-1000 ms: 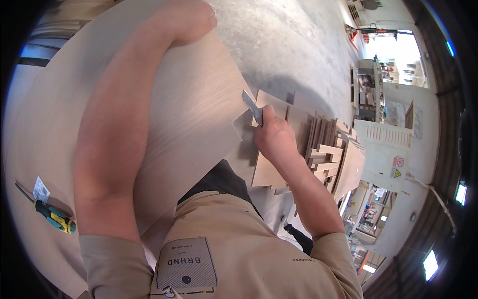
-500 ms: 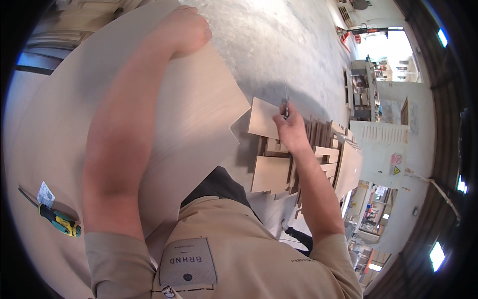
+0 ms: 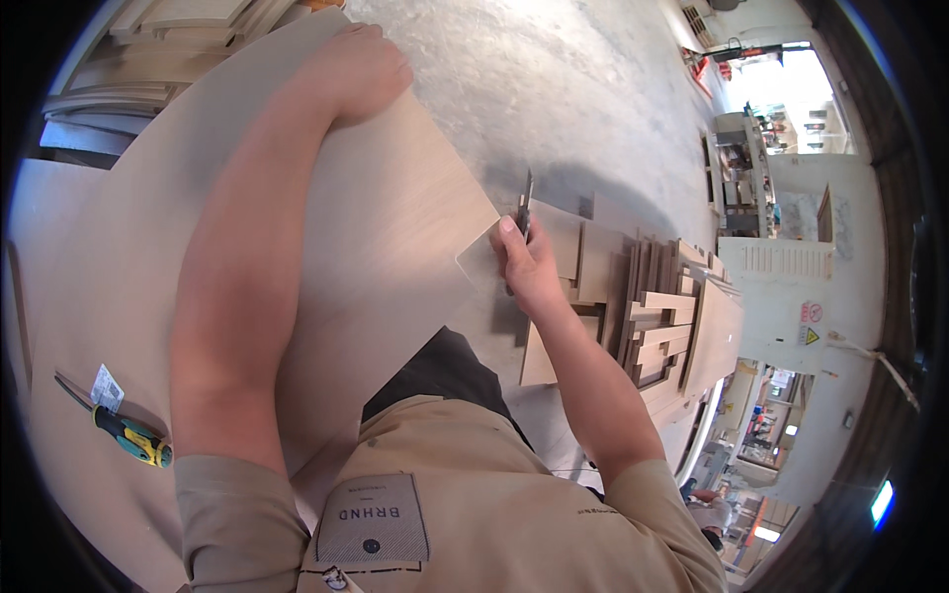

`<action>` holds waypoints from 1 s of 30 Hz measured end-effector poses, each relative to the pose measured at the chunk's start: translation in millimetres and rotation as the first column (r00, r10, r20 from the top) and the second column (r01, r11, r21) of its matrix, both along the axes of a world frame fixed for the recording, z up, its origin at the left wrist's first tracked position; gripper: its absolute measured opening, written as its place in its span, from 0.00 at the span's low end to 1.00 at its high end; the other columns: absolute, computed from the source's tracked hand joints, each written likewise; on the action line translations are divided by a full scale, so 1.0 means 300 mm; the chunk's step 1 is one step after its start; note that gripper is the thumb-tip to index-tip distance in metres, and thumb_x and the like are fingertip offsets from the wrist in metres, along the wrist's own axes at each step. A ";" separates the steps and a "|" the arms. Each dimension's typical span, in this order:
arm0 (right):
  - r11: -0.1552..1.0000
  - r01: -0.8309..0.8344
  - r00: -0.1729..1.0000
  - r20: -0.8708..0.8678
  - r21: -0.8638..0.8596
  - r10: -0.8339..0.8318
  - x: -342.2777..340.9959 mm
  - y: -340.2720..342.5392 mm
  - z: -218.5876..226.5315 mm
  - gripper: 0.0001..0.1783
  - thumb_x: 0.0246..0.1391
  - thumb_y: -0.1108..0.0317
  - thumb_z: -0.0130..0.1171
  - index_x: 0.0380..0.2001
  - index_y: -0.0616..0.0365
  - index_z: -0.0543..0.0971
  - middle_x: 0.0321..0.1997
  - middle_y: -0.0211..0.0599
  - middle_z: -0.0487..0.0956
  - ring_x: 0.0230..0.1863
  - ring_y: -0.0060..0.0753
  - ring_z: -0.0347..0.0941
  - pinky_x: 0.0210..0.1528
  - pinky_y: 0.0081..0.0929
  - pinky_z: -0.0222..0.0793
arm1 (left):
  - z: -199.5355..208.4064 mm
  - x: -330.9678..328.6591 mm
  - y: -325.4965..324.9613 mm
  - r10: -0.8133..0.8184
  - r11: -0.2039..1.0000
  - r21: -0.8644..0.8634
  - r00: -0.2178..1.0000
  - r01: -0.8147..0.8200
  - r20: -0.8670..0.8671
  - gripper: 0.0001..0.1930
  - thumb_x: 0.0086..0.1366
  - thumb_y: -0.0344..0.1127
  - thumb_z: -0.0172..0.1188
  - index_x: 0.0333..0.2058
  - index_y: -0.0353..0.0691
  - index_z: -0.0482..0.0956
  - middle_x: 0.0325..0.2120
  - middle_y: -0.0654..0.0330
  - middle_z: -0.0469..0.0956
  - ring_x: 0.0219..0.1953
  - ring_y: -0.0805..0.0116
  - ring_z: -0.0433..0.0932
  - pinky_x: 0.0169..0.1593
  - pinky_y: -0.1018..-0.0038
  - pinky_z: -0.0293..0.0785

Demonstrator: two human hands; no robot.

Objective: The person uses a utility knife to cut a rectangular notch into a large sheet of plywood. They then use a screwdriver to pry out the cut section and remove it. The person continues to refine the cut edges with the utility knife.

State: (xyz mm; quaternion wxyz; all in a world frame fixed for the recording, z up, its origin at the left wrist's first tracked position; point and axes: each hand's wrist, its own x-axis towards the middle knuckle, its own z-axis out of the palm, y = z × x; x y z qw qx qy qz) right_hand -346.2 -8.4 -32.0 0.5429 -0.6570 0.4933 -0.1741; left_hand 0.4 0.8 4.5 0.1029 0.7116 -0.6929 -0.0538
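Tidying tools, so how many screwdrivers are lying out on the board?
1: a screwdriver with a green and yellow handle lies on the large plywood sheet, near the person's left elbow. Others may be hidden.

Bits around our workshop

At lower left we see a green-and-yellow screwdriver (image 3: pixel 127 435); at right, stacked wooden offcuts (image 3: pixel 660 321) on our concrete floor (image 3: pixel 583 89).

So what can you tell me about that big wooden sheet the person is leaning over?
The large sheet looks like thin pale plywood with faint grain and a smooth, bare face. It lies flat, its far edge overhanging a concrete floor. The left hand presses on that far edge. The right hand holds a thin dark tool at the sheet's rounded near corner. A green and yellow screwdriver lies on a similar sheet to the left.
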 end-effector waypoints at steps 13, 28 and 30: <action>0.924 0.101 0.987 0.151 -0.369 -0.048 0.005 0.113 -0.069 0.11 0.69 0.66 0.63 0.40 0.62 0.73 0.31 0.31 0.82 0.30 0.20 0.78 0.32 0.22 0.76 | -0.057 0.032 0.010 0.047 0.988 -0.137 0.990 -0.065 -0.131 0.17 0.71 0.42 0.50 0.34 0.36 0.83 0.41 0.51 0.82 0.52 0.49 0.75 0.62 0.56 0.68; 0.928 0.068 0.982 0.189 -0.365 0.003 0.091 0.125 -0.095 0.14 0.69 0.73 0.59 0.26 0.64 0.74 0.21 0.26 0.67 0.26 0.13 0.60 0.26 0.21 0.61 | -0.042 0.055 0.020 -0.004 0.989 -0.150 1.000 0.005 0.007 0.18 0.70 0.42 0.51 0.30 0.34 0.83 0.34 0.46 0.82 0.45 0.46 0.77 0.54 0.54 0.72; 0.940 0.037 0.988 0.151 -0.341 0.016 0.094 0.129 -0.090 0.08 0.65 0.73 0.62 0.31 0.65 0.78 0.21 0.38 0.72 0.23 0.28 0.67 0.27 0.27 0.65 | -0.028 0.048 0.023 -0.010 0.989 -0.146 0.999 0.016 0.038 0.18 0.68 0.41 0.52 0.26 0.35 0.83 0.31 0.44 0.83 0.42 0.43 0.78 0.51 0.52 0.73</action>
